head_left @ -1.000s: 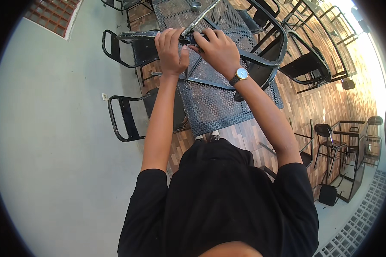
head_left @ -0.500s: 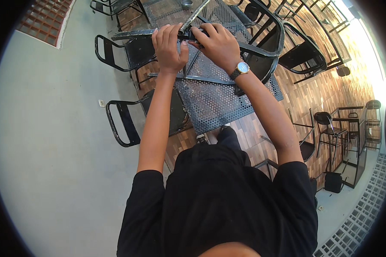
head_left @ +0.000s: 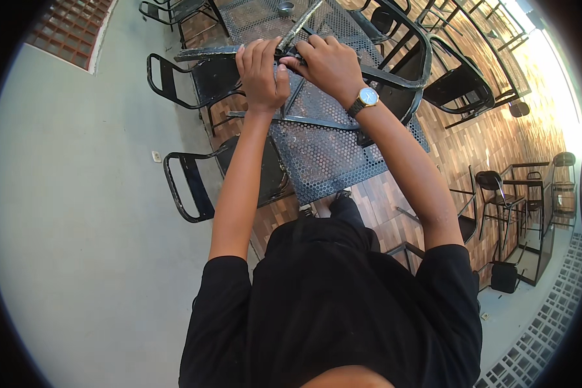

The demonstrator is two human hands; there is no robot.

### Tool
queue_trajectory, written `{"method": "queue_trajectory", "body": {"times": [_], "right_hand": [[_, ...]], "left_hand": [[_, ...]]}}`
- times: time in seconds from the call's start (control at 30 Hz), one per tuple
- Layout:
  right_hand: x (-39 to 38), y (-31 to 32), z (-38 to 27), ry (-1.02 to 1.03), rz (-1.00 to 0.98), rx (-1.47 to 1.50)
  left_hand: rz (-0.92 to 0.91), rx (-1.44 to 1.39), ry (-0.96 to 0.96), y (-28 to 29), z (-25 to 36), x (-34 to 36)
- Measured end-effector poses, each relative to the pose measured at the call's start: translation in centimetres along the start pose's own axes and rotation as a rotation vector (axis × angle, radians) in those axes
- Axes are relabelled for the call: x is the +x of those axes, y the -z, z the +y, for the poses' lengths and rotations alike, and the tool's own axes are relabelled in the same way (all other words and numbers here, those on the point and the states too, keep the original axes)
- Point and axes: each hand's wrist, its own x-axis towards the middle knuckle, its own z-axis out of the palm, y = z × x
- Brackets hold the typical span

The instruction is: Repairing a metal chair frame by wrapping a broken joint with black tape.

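A black metal chair (head_left: 392, 79) with worn, chipped paint lies tipped over on a perforated metal table (head_left: 333, 171). Its legs and bars spread across the tabletop, and its curved tube frame is toward the right. My left hand (head_left: 263, 76) is closed over the bar at the point where the legs meet. Beside it, my right hand (head_left: 332, 70), with a watch (head_left: 368, 97) on the wrist, has its fingers wrapped round the same junction. The thumbs are close together there. Whatever small part may be under the fingers is hidden.
Black chairs (head_left: 189, 187) stand along the table's left side by a pale wall (head_left: 77, 194). More chairs (head_left: 458, 81) and tables are on the wood-patterned floor (head_left: 456, 145) at right. A small round metal bowl (head_left: 286, 8) sits at the table's far end.
My right hand has shifted slightly on the bar, and its thumb now shows beside my left hand. The whole view has moved a little; the chair remains on the table.
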Motion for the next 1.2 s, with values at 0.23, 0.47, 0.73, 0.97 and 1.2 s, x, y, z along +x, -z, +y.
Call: {"method": "queue_trajectory", "body": {"times": [0.23,0.47,0.73,0.97,1.2], "right_hand": [[0.14,0.14,-0.33,-0.056,-0.089,0.070],[0.25,0.42,-0.54,-0.033,-0.059,0.046],[0.82,0.12,-0.86,-0.073,-0.151,0.051],[0.30,-0.04,-0.81,-0.040,0.004,0.084],[0.29,0.29,-0.90,-0.053,-0.079,0.063]], "left_hand": [[0.003,-0.003,0.015,-0.21,-0.06,-0.23],[0.015,0.020,0.019,-0.27,-0.04,-0.11],[-0.009,0.001,0.025,0.04,-0.10,-0.27],[-0.002,0.004,0.012,-0.10,-0.21,-0.26],[0.011,0.026,-0.001,-0.12,-0.30,-0.16]]}}
